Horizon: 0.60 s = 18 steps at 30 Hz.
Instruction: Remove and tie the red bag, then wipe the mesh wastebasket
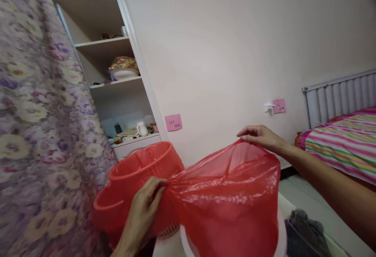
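- The left hand pinches the near-left edge of a red plastic bin bag, fingers closed on a gathered fold of film.
- The right hand grips the bag's far rim between thumb and fingertips, lifted high, so the mouth is stretched open between both hands.
- The bag hangs low in the middle of the view, over a pale round bin whose rim shows beneath it.
- The film looks very light, thin, limp and slippery; it would likely tear if pulled hard, so the rim and gathered folds are the safest holds.
- Just to the left, touching the bag, sit stacked red plastic baskets, stiff and light-looking.
- Room is tight on the left: a floral curtain and a recessed shelf unit stand close.
- To the right there is open floor, then a bed with a striped cover and a radiator behind it.
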{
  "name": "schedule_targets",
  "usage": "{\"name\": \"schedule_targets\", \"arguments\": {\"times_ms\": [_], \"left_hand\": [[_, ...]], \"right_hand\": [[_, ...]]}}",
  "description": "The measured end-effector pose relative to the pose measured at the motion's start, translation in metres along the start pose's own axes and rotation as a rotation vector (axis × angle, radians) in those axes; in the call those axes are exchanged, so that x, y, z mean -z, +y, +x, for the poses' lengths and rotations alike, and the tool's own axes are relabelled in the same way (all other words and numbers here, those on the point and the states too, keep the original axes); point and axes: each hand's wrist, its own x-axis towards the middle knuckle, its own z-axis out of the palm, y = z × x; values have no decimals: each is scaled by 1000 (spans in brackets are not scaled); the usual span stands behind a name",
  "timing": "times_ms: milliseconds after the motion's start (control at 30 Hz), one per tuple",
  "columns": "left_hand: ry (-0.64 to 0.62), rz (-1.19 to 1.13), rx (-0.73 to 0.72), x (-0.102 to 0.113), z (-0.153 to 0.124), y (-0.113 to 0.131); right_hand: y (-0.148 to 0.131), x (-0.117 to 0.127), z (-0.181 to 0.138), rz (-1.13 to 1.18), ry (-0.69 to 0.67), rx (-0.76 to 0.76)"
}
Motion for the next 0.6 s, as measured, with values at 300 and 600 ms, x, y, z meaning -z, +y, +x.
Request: {"name": "schedule_targets", "arguments": {"times_ms": [300,600], "left_hand": [[-133,80,84,-6,-11,16],[-157,47,-68,-4,-6,5]], "right_hand": [[-53,-29,-60,-477,-353,334],[-46,-29,-53,-380,-102,420]]}}
